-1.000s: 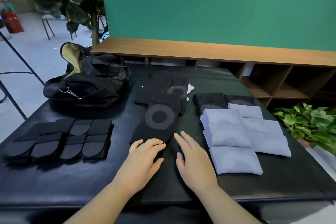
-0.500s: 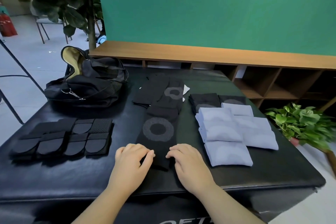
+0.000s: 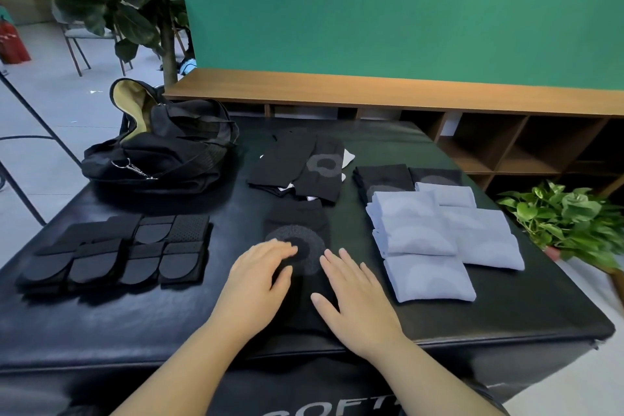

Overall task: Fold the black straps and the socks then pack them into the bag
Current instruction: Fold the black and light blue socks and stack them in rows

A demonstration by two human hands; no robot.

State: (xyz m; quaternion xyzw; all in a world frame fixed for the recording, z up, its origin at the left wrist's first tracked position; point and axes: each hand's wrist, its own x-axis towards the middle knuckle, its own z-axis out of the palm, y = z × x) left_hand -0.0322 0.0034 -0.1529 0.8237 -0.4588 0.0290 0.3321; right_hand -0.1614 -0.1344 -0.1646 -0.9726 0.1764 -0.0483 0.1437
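A black sock (image 3: pixel 297 221) with a grey ring lies folded at the table's near middle. My left hand (image 3: pixel 260 284) rests flat on its left side, fingertips on the ring. My right hand (image 3: pixel 354 297) presses flat on its right side with straight fingers. Behind it sits a loose pile of black socks (image 3: pixel 304 165). Folded black socks (image 3: pixel 385 179) and several folded light blue socks (image 3: pixel 429 240) lie to the right. Folded black straps (image 3: pixel 118 253) lie in rows on the left. The black bag (image 3: pixel 162 152) stands open at the far left.
Everything rests on a black padded table (image 3: pixel 135 324), whose front edge is just under my wrists. A wooden shelf (image 3: pixel 405 91) and green wall stand behind it. A potted plant (image 3: pixel 567 219) sits off the right edge, and a tall plant stands behind the bag.
The near end of the black sock has been folded forward, so it lies shorter. Both hands went from gripping its near edge to lying flat on top of it.
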